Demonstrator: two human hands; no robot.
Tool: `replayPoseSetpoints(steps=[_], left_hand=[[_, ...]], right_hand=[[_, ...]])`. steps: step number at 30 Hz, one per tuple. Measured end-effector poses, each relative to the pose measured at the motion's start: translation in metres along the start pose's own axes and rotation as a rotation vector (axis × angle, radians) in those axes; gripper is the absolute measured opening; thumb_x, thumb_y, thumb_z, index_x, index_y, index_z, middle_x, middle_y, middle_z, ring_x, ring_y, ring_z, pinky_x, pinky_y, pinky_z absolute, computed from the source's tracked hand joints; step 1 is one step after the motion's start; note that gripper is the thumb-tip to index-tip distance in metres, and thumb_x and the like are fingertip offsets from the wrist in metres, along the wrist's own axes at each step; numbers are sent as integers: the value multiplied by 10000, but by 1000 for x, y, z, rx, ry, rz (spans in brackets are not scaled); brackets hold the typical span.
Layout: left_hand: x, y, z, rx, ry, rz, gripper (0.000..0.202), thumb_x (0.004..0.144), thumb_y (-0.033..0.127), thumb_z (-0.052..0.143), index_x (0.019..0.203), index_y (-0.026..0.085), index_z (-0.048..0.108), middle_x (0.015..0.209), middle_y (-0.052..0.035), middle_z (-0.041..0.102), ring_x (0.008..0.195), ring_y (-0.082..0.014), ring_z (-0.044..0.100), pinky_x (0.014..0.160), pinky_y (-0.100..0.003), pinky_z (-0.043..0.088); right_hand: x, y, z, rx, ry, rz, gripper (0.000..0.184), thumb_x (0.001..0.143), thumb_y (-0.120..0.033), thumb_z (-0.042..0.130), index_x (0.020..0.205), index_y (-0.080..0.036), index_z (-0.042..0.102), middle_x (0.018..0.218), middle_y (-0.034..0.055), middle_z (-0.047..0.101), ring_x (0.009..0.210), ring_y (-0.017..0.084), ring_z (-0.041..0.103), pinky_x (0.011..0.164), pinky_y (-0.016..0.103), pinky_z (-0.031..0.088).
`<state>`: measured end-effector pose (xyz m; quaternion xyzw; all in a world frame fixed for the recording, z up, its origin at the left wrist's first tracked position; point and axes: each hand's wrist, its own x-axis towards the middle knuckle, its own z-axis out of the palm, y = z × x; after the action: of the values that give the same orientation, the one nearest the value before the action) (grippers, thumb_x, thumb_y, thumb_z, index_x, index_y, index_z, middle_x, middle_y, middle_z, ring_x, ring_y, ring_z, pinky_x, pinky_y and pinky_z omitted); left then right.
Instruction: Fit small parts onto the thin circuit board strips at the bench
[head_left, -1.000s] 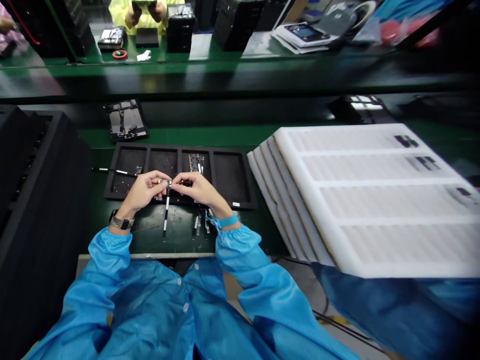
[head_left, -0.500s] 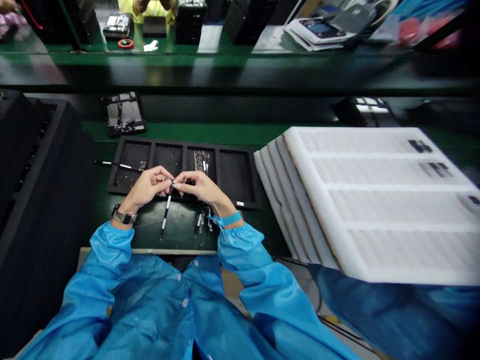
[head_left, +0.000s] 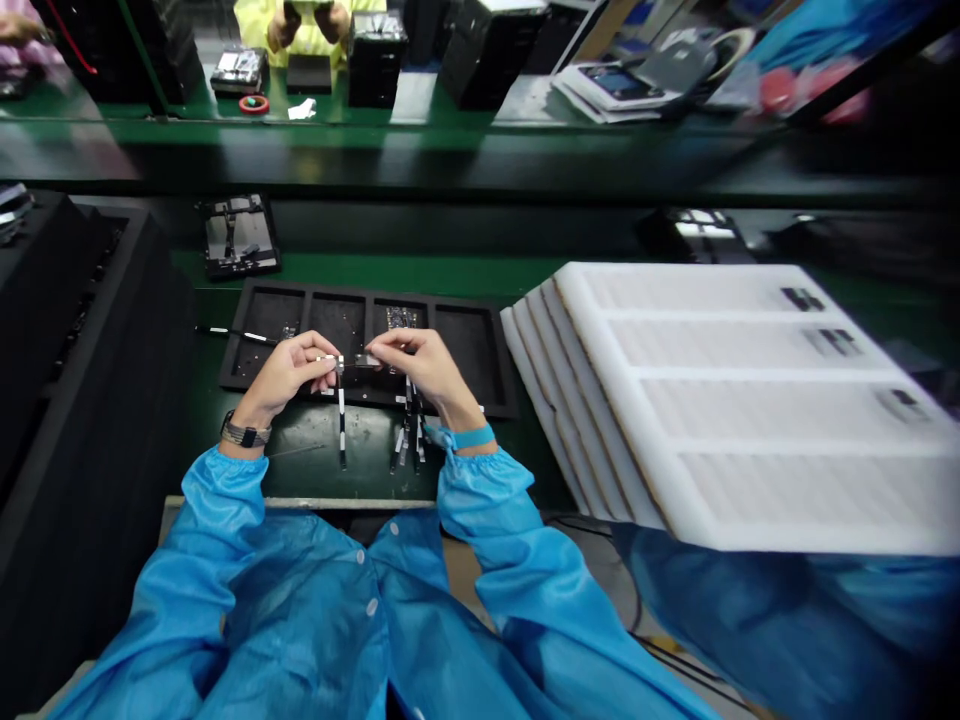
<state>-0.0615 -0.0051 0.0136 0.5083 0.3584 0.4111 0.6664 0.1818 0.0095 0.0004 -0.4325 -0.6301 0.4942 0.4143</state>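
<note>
My left hand (head_left: 289, 372) and my right hand (head_left: 420, 362) meet over the front edge of a black compartment tray (head_left: 469, 385). Both pinch the top end of a thin black-and-white flex cable (head_left: 342, 425) that hangs down from my fingers over the green mat. The small part at its top sits between my fingertips and is too small to make out. Several similar strips (head_left: 407, 437) lie on the mat below my right wrist. One tray compartment holds a small circuit board (head_left: 400, 318).
A stack of white foam trays (head_left: 720, 400) fills the right side. Black foam blocks (head_left: 67, 400) stand at the left. A tablet-like device (head_left: 240, 236) lies on the belt behind the tray. Tweezers (head_left: 238, 334) rest on the tray's left. Across the belt, another person's hands (head_left: 307, 20) hold something.
My hands have drawn slightly apart and the hanging cable now points straight down instead of slanting left. The camera has shifted a little.
</note>
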Motion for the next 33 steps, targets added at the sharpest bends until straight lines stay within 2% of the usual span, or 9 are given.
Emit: replayPoseSetpoints(steps=[3, 6, 8, 11, 14, 18, 26, 30, 33], left_hand=[[-2, 5, -9, -123, 55, 44, 342, 756, 332, 900, 962, 135, 711, 666, -31, 717, 528, -114, 611, 490, -208, 446], [-3, 8, -19, -245, 87, 81, 378, 731, 292, 899, 1026, 126, 732, 692, -35, 722, 558, -124, 631, 501, -216, 465], [-3, 9, -25, -308, 120, 108, 353, 714, 258, 894, 1002, 128, 735, 696, -34, 716, 585, -127, 641, 519, -218, 478], [-1, 8, -34, -383, 188, 145, 306, 694, 202, 873, 953, 149, 718, 691, -22, 702, 602, -123, 636, 536, -215, 478], [0, 6, -41, -426, 265, 157, 248, 727, 165, 817, 945, 165, 701, 708, -18, 698, 615, -120, 635, 555, -217, 476], [2, 4, -46, -465, 308, 180, 188, 773, 125, 756, 945, 170, 693, 707, -12, 688, 627, -120, 629, 582, -225, 469], [5, 0, -48, -573, 388, 176, 183, 801, 52, 731, 899, 180, 644, 847, -41, 744, 747, -141, 684, 686, -258, 483], [7, -1, -53, -623, 419, 191, 193, 808, 19, 695, 907, 182, 663, 882, -41, 752, 747, -120, 660, 710, -246, 476], [7, -2, -56, -629, 422, 199, 181, 809, 27, 689, 893, 185, 663, 866, -36, 740, 726, -116, 636, 688, -242, 461]], right_hand=[[15, 0, -13, -141, 151, -10, 240, 902, -407, 758, 903, -173, 810, 732, 45, 754, 700, 192, 676, 723, 320, 524], [44, -7, -11, -455, 87, -32, 124, 894, -267, 750, 914, -169, 823, 867, 76, 801, 830, 222, 724, 819, 333, 547], [65, -15, 0, -711, 8, 14, 122, 900, -215, 741, 963, -165, 833, 976, 99, 817, 936, 246, 744, 886, 341, 554], [89, -24, 25, -1093, -109, 188, 203, 936, -243, 734, 1101, -167, 823, 1129, 140, 812, 1087, 285, 751, 940, 350, 569], [97, -26, 48, -1295, -148, 290, 298, 953, -229, 712, 1225, -131, 782, 1237, 211, 778, 1184, 325, 744, 967, 361, 578], [96, -27, 64, -1366, -174, 303, 356, 947, -168, 688, 1284, -75, 752, 1278, 287, 744, 1229, 359, 734, 991, 371, 576], [112, -38, 76, -1390, -262, 330, 379, 867, -164, 802, 1239, -90, 791, 1301, 276, 745, 1262, 369, 722, 1009, 378, 576], [120, -35, 76, -1335, -244, 344, 386, 782, -131, 850, 1163, -84, 808, 1260, 272, 762, 1228, 383, 735, 978, 388, 587], [121, -35, 65, -1247, -209, 335, 268, 751, -113, 832, 1018, -85, 813, 1155, 251, 797, 1152, 367, 761, 932, 375, 591]])
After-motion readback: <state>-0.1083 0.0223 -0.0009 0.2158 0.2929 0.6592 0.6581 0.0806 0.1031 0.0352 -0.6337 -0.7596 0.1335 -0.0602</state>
